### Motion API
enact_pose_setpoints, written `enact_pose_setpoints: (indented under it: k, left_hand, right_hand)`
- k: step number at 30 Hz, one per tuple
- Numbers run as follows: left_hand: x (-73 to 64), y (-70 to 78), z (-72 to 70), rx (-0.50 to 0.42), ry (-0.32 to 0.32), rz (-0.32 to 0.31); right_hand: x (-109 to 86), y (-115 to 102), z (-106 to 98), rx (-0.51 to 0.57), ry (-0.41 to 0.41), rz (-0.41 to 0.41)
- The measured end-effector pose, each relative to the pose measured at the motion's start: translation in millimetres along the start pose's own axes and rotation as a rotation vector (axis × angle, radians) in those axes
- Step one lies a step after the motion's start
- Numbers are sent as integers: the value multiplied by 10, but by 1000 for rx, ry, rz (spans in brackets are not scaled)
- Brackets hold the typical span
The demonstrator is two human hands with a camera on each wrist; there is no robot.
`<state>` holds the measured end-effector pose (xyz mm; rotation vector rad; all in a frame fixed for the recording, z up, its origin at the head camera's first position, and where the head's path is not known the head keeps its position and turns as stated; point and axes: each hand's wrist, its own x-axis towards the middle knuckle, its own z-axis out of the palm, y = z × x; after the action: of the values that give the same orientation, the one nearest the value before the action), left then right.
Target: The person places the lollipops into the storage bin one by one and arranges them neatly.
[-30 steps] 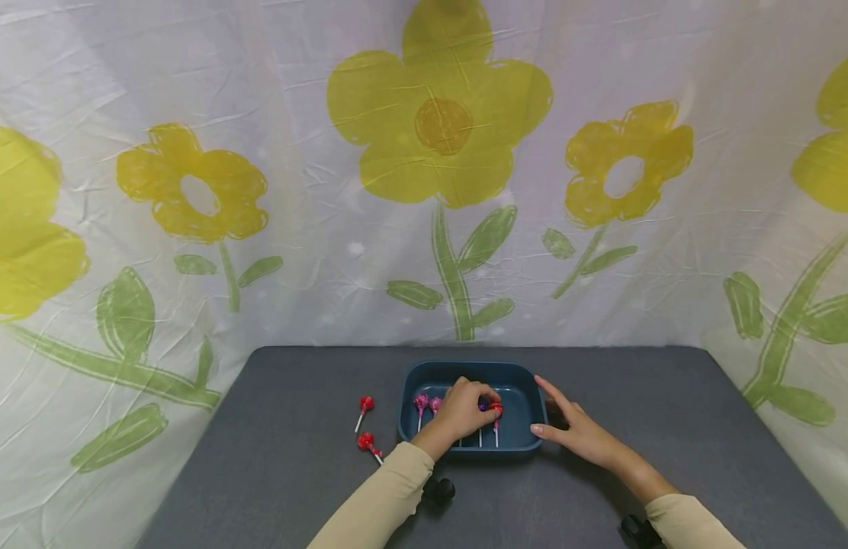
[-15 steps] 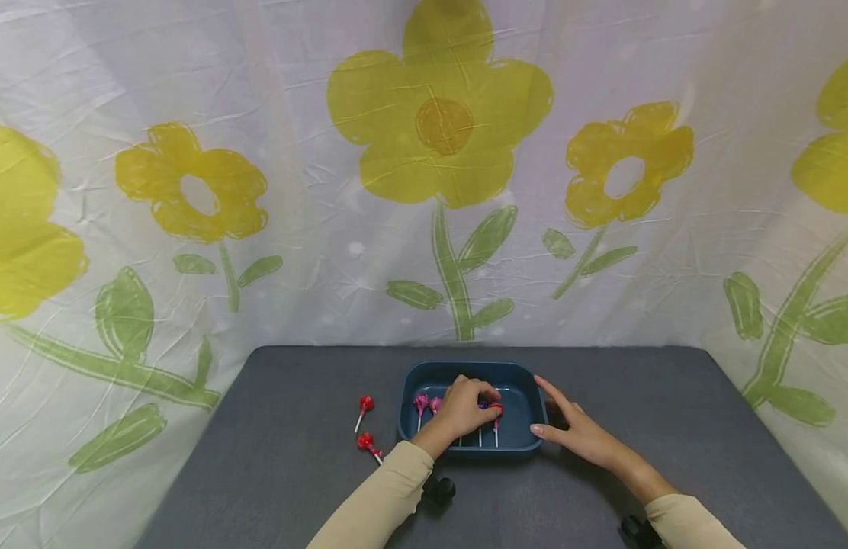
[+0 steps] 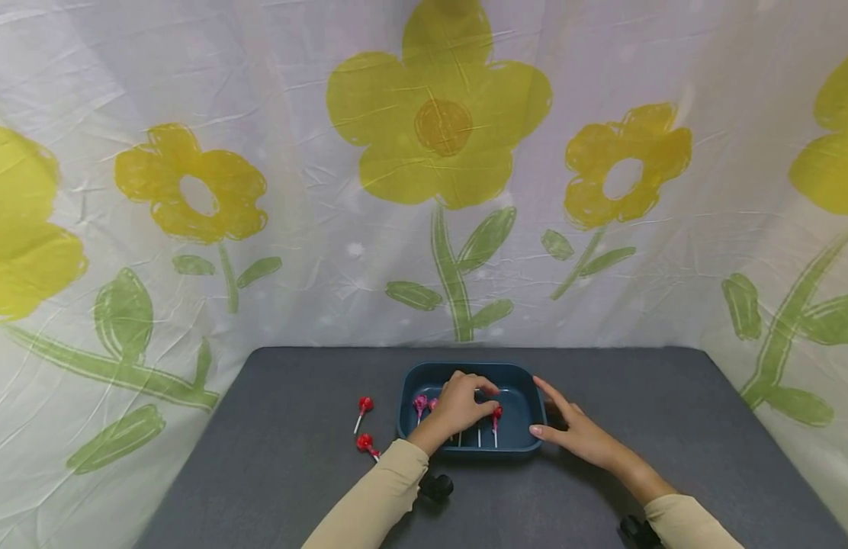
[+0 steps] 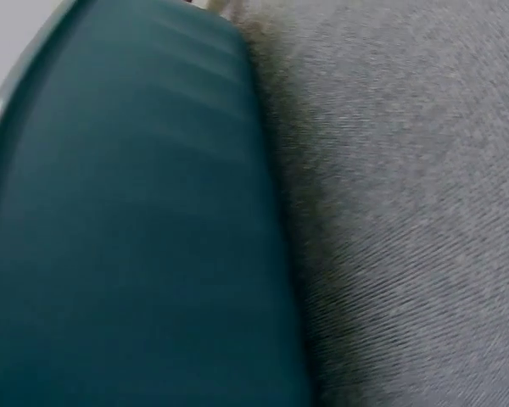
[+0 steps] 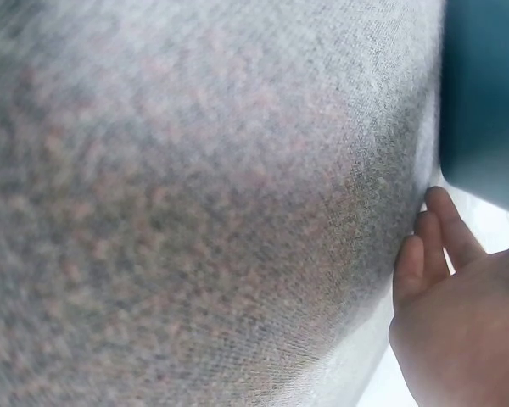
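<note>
In the head view, my left hand is over the blue tray, its thumb and fingers apart with nothing seen between them. A red lollipop lies in the tray beside the thumb tip. Purple-pink lollipops lie at the tray's left, and white sticks show below my palm, their heads hidden. My right hand touches the tray's right end with thumb and forefinger spread. In the right wrist view, the right hand's fingers extend near the tray wall.
Two red lollipops, an upper one and a lower one, lie on the grey table left of the tray. The left wrist view shows mostly the tray's outer wall. A flowered cloth hangs behind the table.
My left thumb and fingers have parted and drawn slightly left and up from the red lollipop, which stays lying in the tray. The right hand has not visibly moved.
</note>
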<state>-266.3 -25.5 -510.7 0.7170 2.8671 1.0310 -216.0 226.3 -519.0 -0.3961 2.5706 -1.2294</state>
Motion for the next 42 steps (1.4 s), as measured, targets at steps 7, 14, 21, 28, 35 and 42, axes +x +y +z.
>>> enact_pose_setpoints:
  k: [7, 14, 21, 28, 35, 42]
  left_hand:
    - [-27, -18, -150, -14, 6, 7]
    - [-103, -2, -398, -50, 37, 3]
    - [-207, -78, -647, -62, 61, 5]
    - [-329, -250, -912, -50, 117, -29]
    - [-462, -418, -1139, -35, 174, -79]
    - [-605, -624, -1234, -25, 198, -105]
  right_hand:
    - [9, -9, 10, -8, 3, 30]
    - [12, 4, 1, -15, 15, 17]
    - [18, 18, -1, -35, 22, 18]
    - [17, 11, 3, -31, 20, 15]
    - [22, 8, -1, -31, 29, 27]
    - [15, 13, 3, -27, 25, 25]
